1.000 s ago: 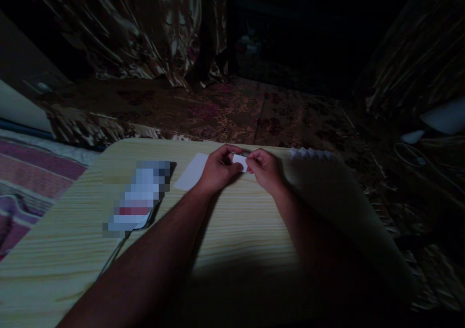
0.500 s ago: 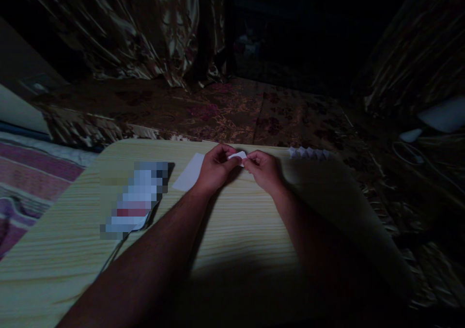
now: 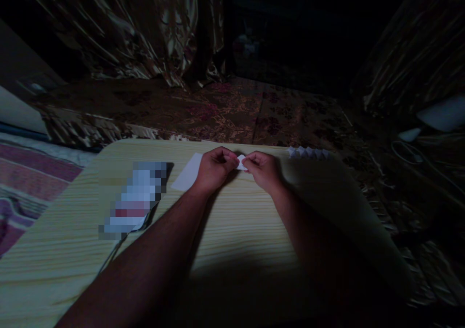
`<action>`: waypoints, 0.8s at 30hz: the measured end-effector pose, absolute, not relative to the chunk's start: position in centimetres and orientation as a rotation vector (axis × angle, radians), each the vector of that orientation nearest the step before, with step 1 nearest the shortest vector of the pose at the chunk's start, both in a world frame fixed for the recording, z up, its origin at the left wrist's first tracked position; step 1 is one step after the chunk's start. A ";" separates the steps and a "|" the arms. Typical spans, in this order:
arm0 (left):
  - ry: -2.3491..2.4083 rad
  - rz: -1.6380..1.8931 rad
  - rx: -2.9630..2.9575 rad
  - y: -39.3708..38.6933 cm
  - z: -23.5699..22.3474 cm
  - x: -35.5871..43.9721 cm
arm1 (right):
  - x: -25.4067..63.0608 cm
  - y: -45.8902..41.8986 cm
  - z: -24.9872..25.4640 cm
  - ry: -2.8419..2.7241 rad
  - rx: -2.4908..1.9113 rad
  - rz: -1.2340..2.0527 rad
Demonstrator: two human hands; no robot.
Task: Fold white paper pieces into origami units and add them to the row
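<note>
Between my two hands is a small folded piece of white paper, pinched from both sides just above the wooden table. My left hand has thumb and fingers closed on its left edge. With thumb and index finger, my right hand grips the right edge. A white sheet of paper lies flat to the left, partly covered by my left hand and wrist. Several small folded paper stars stand in a row near the far right edge of the table.
On the table's left lies a pixelated, phone-like object with a cable running toward me. Behind the table is a ledge with patterned cloth, below a curtain. A white object with a cord sits at the far right. The room is dim.
The small paper has turned slightly between my fingers, and less of it shows. My left fingertips have shifted along its edge. Both hands stay in nearly the same place.
</note>
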State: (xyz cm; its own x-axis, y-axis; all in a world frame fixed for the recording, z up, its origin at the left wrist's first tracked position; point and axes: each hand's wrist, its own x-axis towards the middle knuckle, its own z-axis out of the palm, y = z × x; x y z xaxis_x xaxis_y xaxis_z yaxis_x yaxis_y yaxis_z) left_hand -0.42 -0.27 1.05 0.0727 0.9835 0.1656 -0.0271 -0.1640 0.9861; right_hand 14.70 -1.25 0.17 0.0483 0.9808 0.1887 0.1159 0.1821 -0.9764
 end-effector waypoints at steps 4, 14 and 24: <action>1.058 1.263 1.340 -0.3 1.0 -0.3 | 14.6 -1.2 0.2 -1.309 -1.191 1.026; 1.040 1.246 1.340 -0.1 1.1 -0.5 | 14.4 -1.3 0.3 -1.253 -1.105 1.126; 0.949 1.269 1.303 -0.2 1.2 -0.4 | 15.1 -1.3 0.6 -1.296 -1.061 1.154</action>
